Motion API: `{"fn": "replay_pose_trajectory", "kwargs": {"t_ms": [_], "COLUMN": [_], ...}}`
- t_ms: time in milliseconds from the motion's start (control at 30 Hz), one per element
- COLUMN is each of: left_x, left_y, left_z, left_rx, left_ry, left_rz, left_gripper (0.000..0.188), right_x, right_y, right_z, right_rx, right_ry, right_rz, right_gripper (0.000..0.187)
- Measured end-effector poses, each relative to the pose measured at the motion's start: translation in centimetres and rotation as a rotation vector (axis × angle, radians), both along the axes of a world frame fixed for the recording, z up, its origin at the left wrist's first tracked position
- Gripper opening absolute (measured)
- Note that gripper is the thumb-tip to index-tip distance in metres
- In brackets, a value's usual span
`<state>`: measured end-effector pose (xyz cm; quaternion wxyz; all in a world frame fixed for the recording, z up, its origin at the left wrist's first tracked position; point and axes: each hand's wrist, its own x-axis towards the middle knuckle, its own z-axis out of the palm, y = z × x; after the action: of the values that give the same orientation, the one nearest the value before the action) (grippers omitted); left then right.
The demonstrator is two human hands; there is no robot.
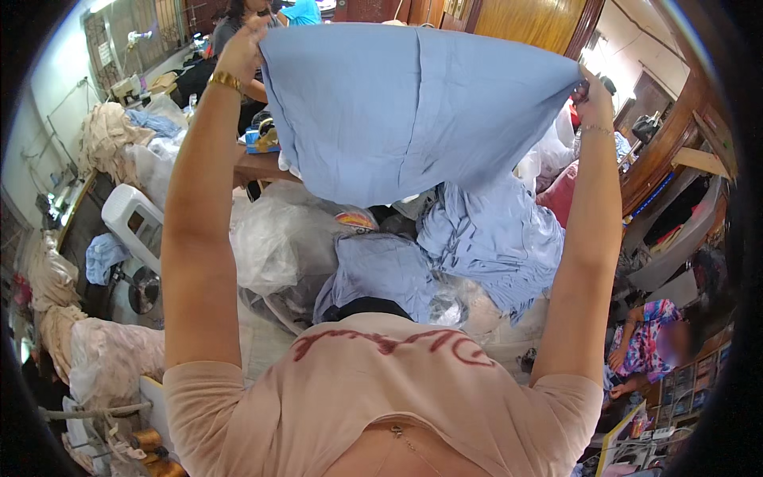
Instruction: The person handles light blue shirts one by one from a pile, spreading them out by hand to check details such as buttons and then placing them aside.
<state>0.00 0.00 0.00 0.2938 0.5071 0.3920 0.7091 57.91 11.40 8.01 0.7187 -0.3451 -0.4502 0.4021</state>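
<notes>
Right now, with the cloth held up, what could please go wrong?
The blue cloth, stretched between the left hand and right hand, may hide part of the view ahead. If one hand slips, it could drop toward the similarly blue fabric pile and get mixed in.

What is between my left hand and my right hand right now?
In the head view, a light blue cloth spans the stretch between your left hand and your right hand, held near its upper corners.
</notes>
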Motion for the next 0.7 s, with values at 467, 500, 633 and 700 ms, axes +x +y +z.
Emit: {"fn": "replay_pose_trajectory", "kwargs": {"t_ms": [467,500,633,700], "left_x": [0.0,-0.2,-1.2,-2.9], "left_y": [-7.3,-7.8,-7.4,-6.0], "left_z": [6.7,6.6,5.4,5.1], "left_rx": [0.303,0.267,0.313,0.354], "left_ry": [0.470,0.552,0.507,0.579], "left_rz": [0.335,0.413,0.458,0.652], "left_gripper": [0.041,0.041,0.034,0.029], "right_x": [-1.0,-1.3,-2.2,-2.7], "right_y": [-1.3,-1.3,-0.7,0.1], "right_z": [4.0,3.8,2.7,2.1], "right_rx": [-0.047,-0.040,-0.037,-0.007], "right_ry": [-0.363,-0.363,-0.349,-0.341], "right_rz": [-0.012,-0.010,0.032,0.085], "right_gripper": [0.015,0.015,0.011,0.009]}}
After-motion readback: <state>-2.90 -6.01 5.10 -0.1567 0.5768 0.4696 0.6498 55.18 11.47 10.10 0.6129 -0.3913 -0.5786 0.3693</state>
